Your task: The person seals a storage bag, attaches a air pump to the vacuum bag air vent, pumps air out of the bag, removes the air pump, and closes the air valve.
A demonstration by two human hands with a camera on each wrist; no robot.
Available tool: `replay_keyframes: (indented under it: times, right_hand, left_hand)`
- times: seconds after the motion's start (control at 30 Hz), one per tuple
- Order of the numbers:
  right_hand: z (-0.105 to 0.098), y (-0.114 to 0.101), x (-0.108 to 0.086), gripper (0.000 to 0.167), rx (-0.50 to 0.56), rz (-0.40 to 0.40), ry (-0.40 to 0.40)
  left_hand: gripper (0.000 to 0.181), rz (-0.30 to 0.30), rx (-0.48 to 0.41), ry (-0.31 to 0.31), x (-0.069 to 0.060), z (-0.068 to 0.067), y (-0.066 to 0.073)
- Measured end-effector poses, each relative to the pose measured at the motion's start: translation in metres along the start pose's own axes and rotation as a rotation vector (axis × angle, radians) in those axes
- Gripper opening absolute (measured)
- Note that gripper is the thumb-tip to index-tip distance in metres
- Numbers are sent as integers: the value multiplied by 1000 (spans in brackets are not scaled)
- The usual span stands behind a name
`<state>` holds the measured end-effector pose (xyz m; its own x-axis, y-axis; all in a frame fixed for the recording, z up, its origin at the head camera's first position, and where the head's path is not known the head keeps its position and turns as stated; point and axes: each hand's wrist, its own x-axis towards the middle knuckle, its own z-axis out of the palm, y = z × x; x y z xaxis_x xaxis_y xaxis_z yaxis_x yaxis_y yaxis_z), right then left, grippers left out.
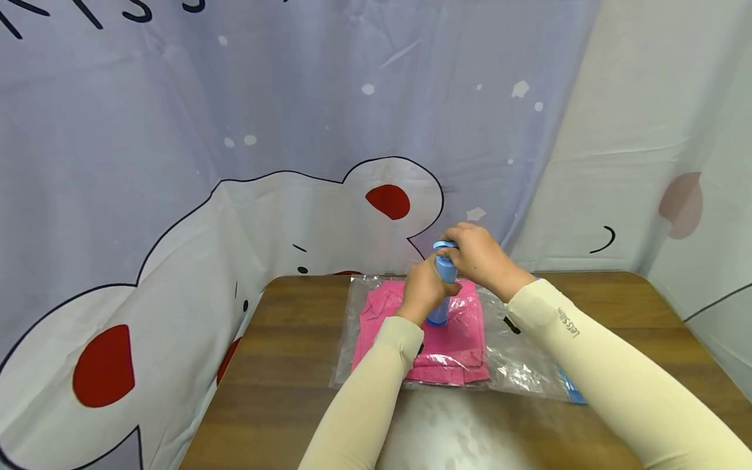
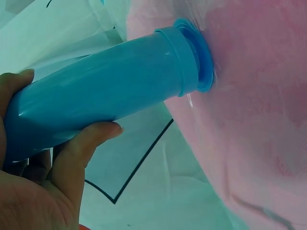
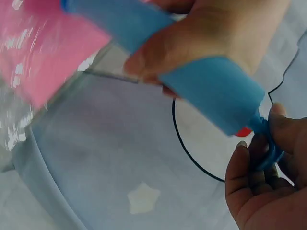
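Note:
A blue hand pump (image 1: 438,314) stands nearly upright on a clear plastic storage bag (image 1: 517,359) that holds folded pink cloth (image 1: 455,356). My left hand (image 1: 424,288) grips the pump's barrel (image 2: 96,91). In the left wrist view, the flared base (image 2: 204,57) of the pump meets the bag's surface. At the pump's top, my right hand (image 1: 478,258) holds the handle (image 3: 274,154) with curled fingers. A short stretch of the rod (image 3: 256,122) shows between barrel and handle in the right wrist view. Whatever lies under the base is hidden.
The bag lies on a brown wooden table (image 1: 282,365), with a blue strip (image 1: 572,390) at its right end. Behind the table hangs a printed cloth curtain (image 1: 294,117), close to the back edge.

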<state>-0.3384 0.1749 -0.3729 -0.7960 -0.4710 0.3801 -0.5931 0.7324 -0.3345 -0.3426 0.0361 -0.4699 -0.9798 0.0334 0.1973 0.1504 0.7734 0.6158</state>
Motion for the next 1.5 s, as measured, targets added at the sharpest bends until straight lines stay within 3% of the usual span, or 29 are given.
replay_keyframes:
  times: [0.13, 0.23, 0.47, 0.57, 0.7, 0.97, 1.1, 1.27, 1.37, 1.5]
  right_hand:
    - [2, 2, 1, 20, 27, -8, 36]
    - [-13, 0, 7, 20, 33, -33, 47]
    - [-104, -32, 26, 21, 33, -65, 198]
    - [-121, -43, 32, 20, 16, -74, 212]
    - [-101, -37, 30, 21, -10, -74, 165]
    - [-16, 3, 0, 19, 11, -48, 79]
    - [3, 10, -9, 20, 48, -4, 73]
    - [-17, 3, -1, 21, 85, -2, 56]
    - [-51, -10, 9, 24, 92, -11, 82]
    - [-101, -29, 24, 24, 87, -35, 202]
  left_hand:
    - [63, -3, -20, 11, 2, 0, -1]
    - [64, -13, -29, 13, 4, 0, -2]
    - [55, -3, -26, 28, 5, 3, -2]
    - [53, -5, -14, 37, 4, 3, -2]
    - [54, -5, -21, 45, 4, 2, 0]
    - [65, -3, -20, -7, 3, 3, 7]
    - [65, 7, -1, -13, 5, 4, 8]
    - [66, -3, -32, 10, 6, 5, 5]
    - [63, 0, -45, 25, 4, 6, 4]
    - [57, 8, -55, 37, 2, 4, 2]
